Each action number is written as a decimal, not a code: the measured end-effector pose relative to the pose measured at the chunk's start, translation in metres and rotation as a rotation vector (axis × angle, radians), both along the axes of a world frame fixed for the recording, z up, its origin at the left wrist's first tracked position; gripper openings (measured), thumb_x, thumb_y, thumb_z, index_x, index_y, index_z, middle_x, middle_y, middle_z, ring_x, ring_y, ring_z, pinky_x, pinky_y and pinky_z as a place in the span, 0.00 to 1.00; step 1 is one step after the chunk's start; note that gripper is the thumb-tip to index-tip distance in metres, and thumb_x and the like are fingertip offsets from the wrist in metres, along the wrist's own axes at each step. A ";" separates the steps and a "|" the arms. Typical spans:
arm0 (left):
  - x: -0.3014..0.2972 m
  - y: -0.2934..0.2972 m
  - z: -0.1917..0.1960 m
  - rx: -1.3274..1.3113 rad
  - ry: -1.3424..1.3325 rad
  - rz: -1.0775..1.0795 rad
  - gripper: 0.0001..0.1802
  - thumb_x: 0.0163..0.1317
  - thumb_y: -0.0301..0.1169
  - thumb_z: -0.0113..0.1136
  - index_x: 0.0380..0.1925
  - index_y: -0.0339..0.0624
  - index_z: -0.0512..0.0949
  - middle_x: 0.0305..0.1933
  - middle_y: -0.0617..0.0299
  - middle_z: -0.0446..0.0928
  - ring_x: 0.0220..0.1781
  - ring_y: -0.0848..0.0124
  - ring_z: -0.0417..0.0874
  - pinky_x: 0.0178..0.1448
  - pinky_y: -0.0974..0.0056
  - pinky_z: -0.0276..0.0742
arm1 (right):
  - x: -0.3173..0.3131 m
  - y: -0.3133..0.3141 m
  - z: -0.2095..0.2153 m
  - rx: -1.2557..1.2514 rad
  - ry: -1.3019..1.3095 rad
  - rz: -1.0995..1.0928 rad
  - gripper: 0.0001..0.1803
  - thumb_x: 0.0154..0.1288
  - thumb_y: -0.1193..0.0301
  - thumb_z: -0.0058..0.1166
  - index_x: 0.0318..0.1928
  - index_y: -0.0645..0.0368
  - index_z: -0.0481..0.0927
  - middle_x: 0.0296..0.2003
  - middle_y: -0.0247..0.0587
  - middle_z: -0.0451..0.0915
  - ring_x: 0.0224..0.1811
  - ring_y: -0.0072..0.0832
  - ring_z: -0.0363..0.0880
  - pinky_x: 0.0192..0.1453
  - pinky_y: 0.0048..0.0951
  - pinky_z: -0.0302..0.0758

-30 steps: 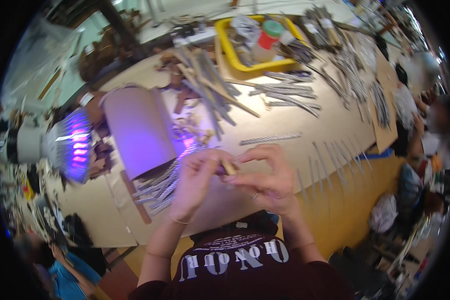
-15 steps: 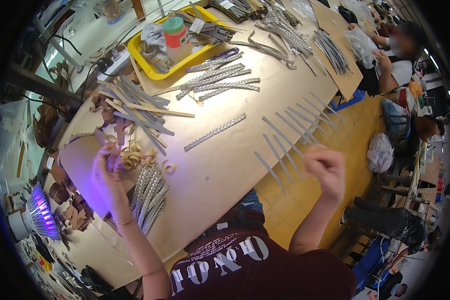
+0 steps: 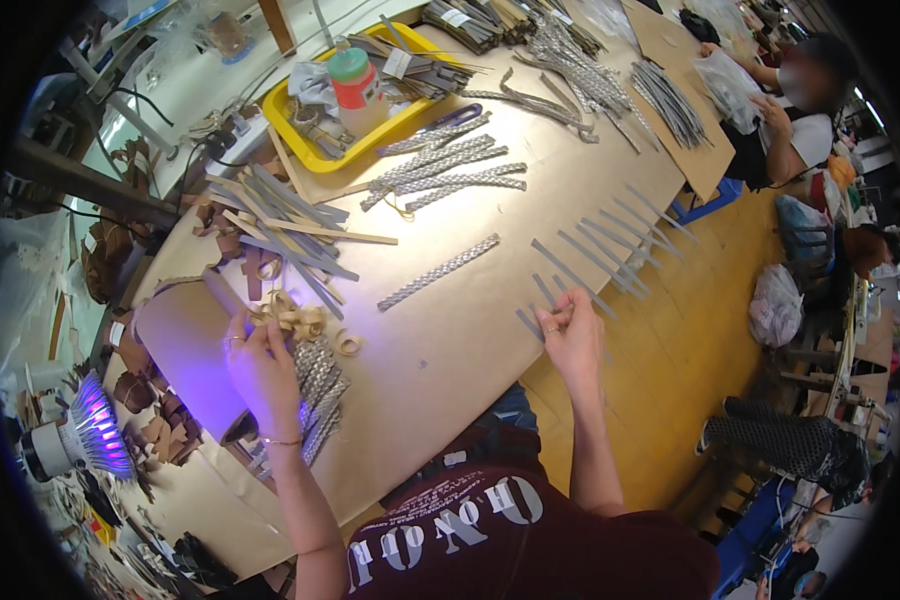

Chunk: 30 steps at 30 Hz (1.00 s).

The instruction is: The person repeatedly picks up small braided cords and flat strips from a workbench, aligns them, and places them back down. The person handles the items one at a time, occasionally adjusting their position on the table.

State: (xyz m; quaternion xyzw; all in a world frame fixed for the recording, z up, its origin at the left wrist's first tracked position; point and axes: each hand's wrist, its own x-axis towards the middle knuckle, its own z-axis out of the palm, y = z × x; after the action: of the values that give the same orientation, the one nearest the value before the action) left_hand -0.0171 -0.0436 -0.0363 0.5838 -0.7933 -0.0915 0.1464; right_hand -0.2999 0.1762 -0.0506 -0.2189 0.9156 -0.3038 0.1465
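Observation:
Along the table's right edge lies a row of thin grey strips (image 3: 592, 262), with their ends sticking out past it. At the near end of this row my right hand (image 3: 575, 335) pinches a grey strip between thumb and fingers. My left hand (image 3: 268, 375) is over the left part of the table with its fingers bent and apart. Beside its fingertips lie curled tan peelings (image 3: 300, 318). Partly behind that hand is a bundle of silvery braided straps (image 3: 320, 395). A single braided strap (image 3: 438, 272) rests on the table between my hands.
A yellow tray (image 3: 315, 155) holds a green-capped bottle (image 3: 355, 85). More braided straps (image 3: 450, 170) and loose grey and tan strips (image 3: 285, 230) lie nearby. A lamp with a purple glow (image 3: 90, 430) stands at left. Another person (image 3: 805, 110) sits at the far right.
My right hand has moved left and onto the near end of the grey strip row. My left hand has shifted right and slightly down, beside the peelings.

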 end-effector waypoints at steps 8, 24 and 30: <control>-0.007 0.000 0.013 -0.113 -0.086 0.012 0.21 0.51 0.29 0.73 0.46 0.37 0.84 0.62 0.45 0.76 0.64 0.49 0.74 0.68 0.50 0.69 | 0.006 0.008 0.015 0.392 0.256 -0.041 0.25 0.62 0.50 0.65 0.25 0.58 0.71 0.20 0.45 0.75 0.25 0.45 0.75 0.31 0.43 0.69; -0.002 0.032 0.047 -0.158 0.346 0.020 0.12 0.64 0.32 0.63 0.47 0.44 0.84 0.55 0.56 0.82 0.51 0.58 0.83 0.58 0.56 0.74 | 0.058 -0.202 0.007 -0.200 0.486 0.824 0.12 0.62 0.64 0.64 0.41 0.57 0.84 0.37 0.42 0.80 0.44 0.37 0.79 0.53 0.39 0.72; 0.009 0.050 0.052 -0.079 0.459 -0.078 0.14 0.62 0.26 0.65 0.48 0.38 0.83 0.54 0.51 0.82 0.53 0.55 0.84 0.59 0.57 0.76 | 0.059 -0.218 -0.003 -0.038 0.323 0.772 0.10 0.64 0.61 0.61 0.38 0.53 0.87 0.35 0.39 0.81 0.42 0.36 0.80 0.52 0.40 0.71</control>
State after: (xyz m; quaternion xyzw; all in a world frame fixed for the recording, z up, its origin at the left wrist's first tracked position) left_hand -0.0086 0.0062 0.0155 0.5105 -0.7643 -0.1963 0.3418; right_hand -0.2409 -0.0416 -0.0539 -0.5936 0.7718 -0.2051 0.0999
